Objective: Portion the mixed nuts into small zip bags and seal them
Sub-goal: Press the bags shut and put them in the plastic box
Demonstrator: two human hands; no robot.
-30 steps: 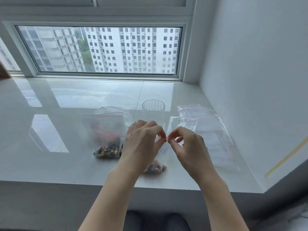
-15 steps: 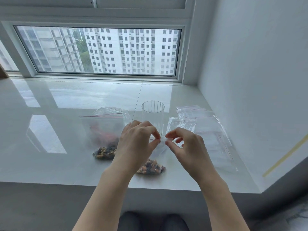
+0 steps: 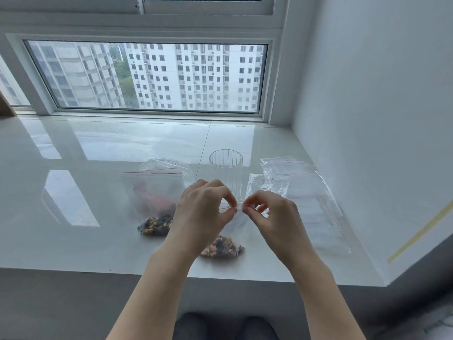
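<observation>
- I see left fingers (image 3: 231,201) and thumb pinching the red zip strip of the small zip bag (image 3: 231,223); the left hand (image 3: 203,212) is curled, knuckles up.
- Right fingers (image 3: 250,203) pinch the same strip just beside the left ones; the right hand (image 3: 274,217) is curled too. Fingertips of the two hands nearly touch.
- That bag hangs from the pinch, with its bottom on the surface (image 3: 73,241) near the front edge; 1 clump of mixed nuts (image 3: 224,247) sits in the bottom of it.
- 2 bags with nuts counted: the held one, plus 1 larger zip bag (image 3: 153,190) left of the hands, standing slumped, red strip on top, nuts (image 3: 157,225) at its base, something reddish above them, which I can't identify.
- 1 clear ribbed glass (image 3: 226,168) upright just behind the hands, partly hidden by the fingers.
- Pile of empty zip bags (image 3: 301,185) lying flat to the right of the glass; they overlap, so I cannot tell the exact count.
- 1 window (image 3: 152,74) behind the surface; 1 wall (image 3: 380,106) on the right.
- 2 knees (image 3: 225,327) in view at the bottom.
</observation>
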